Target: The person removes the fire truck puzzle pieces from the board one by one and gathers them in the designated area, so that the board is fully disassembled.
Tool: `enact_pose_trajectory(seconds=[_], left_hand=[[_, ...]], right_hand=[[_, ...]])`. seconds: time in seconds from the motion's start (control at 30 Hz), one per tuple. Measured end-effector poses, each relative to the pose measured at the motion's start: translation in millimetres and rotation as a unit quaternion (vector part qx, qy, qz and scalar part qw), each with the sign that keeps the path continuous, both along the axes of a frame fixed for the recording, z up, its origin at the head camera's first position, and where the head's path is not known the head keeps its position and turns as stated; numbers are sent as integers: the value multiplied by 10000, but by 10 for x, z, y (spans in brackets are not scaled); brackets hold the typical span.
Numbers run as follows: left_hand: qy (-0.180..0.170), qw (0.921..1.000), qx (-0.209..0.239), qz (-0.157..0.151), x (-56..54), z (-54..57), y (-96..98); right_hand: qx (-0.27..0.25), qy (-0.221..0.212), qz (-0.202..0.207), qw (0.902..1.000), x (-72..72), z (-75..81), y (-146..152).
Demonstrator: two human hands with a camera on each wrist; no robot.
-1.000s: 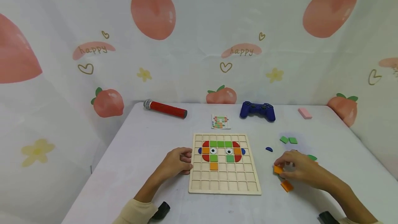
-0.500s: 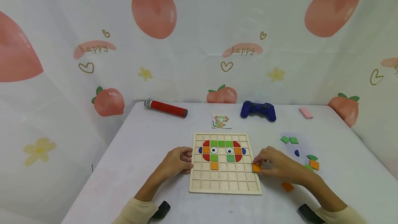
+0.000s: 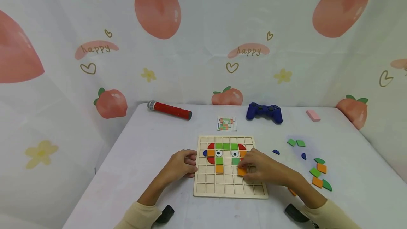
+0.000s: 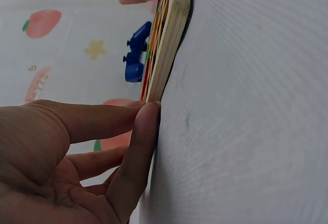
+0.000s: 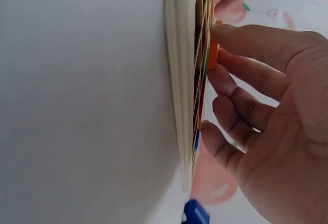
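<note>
A wooden grid board (image 3: 210,188) lies on the table, with red, green, orange and blue tiles and two eye tiles set in its squares. At its left edge, my left hand (image 3: 180,164) pinches the rim; the left wrist view shows the thumb and a finger (image 4: 146,124) meeting at the board's corner. My right hand (image 3: 262,165) reaches over the board's right half and pinches an orange square tile (image 3: 241,171). From the right wrist view, this tile (image 5: 213,49) stands tilted just at the board's surface, between thumb and fingers. The hand covers some squares there.
Right of the board lie several loose tiles, among them green squares (image 3: 300,143), an orange square (image 3: 321,168) and blue half-rounds (image 3: 276,152). Behind it are a picture card (image 3: 226,123), a red microphone (image 3: 171,111), a blue game controller (image 3: 264,113) and a pink block (image 3: 313,115).
My right hand has carried the orange tile leftward from the loose tiles to over the board, below the green tile under the right eye. My left hand has stayed at the board's edge.
</note>
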State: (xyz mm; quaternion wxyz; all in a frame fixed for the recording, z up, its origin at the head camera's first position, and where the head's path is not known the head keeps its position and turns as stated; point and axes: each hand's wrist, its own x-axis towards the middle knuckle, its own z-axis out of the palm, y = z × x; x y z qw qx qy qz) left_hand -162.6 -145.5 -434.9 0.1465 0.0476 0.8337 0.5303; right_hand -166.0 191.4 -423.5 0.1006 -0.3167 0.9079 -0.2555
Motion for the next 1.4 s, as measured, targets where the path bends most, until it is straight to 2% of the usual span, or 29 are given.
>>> enact_pose_trajectory(seconds=[0.5, 0.73, 0.97, 1.2, 1.4], left_hand=[[24, 10000, 18, 3, -10, -27, -1], [57, 10000, 51, -20, -1, -25, 1], [56, 10000, 59, -20, -3, -13, -3], [65, 10000, -30, -5, -9, -17, 1], [83, 10000, -1, 6, 1, -12, -6]], right_hand=[[-23, 195, 65, 9998, -33, 35, -358], [-1, 235, 103, 9997, -42, 35, -414], [-144, 407, 309, 9986, -53, 38, -419], [-27, 367, 164, 9992, -53, 57, -440], [-81, 443, 315, 9985, -66, 34, -434]])
